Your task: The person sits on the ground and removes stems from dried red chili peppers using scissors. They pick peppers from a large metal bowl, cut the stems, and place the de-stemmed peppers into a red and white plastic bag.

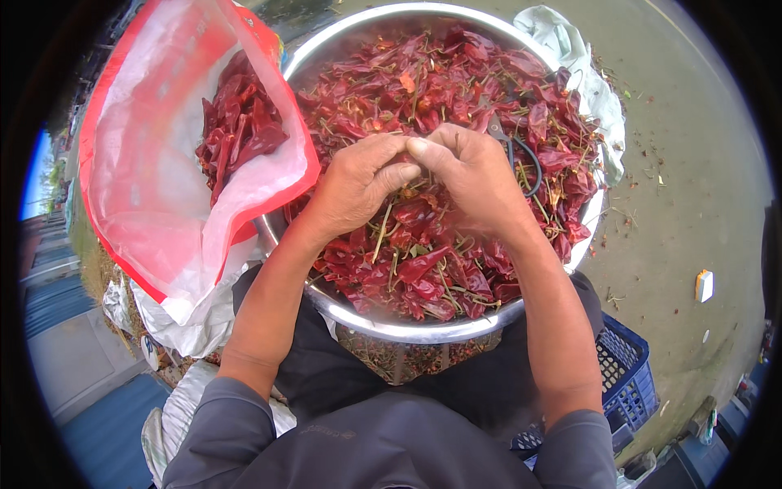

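Observation:
A wide steel basin (444, 330) is heaped with dried red chilies (432, 269) and thin stems. Over its middle, my left hand (366, 179) and my right hand (460, 167) meet with fingertips pinched together; whatever they hold is too small or hidden to name. Scissors with dark looped handles (533, 171) lie on the chilies just right of my right hand, partly hidden by it. At the left, an open red-and-white plastic bag (130, 171) holds more chilies (240, 122).
White woven sacks (195, 334) lie under and below the bag, and another (607, 147) sits behind the basin's right side. A blue plastic crate (627, 375) is by my right leg. A small pale block (704, 284) lies on the concrete ground (676, 204), among scattered bits.

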Tool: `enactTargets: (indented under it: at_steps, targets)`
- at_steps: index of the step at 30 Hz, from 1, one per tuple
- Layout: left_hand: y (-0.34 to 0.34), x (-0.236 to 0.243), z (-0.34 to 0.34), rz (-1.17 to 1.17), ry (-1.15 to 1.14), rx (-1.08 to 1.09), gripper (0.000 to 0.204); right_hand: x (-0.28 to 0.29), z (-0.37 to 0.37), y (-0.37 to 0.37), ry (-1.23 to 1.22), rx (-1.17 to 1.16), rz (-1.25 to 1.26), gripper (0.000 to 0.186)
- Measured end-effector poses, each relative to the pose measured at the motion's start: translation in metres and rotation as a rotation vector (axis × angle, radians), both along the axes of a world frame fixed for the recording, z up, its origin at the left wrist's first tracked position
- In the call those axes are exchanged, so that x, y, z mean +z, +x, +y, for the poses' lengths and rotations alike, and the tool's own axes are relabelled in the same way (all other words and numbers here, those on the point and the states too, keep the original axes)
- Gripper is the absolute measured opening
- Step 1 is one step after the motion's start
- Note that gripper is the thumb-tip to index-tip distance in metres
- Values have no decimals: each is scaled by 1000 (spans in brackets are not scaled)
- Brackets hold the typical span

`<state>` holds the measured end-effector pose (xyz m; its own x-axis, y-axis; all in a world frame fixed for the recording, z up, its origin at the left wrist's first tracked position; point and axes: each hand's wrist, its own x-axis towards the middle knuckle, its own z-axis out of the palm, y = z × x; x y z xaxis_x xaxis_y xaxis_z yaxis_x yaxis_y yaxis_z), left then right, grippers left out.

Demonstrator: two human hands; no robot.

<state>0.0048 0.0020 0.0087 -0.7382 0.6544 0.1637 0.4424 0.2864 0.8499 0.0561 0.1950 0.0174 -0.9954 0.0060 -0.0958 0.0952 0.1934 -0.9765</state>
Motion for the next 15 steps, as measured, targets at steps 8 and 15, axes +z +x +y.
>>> enactTargets:
  at_steps: [8, 15]
  targets:
    - [6, 3, -1, -213, 1, -10, 29, -1, 1, 1, 97, 46, 140, 39]
    - [8, 10, 5, -82, -123, -6, 14, -7, -4, 6, 446, -41, 435, 29]
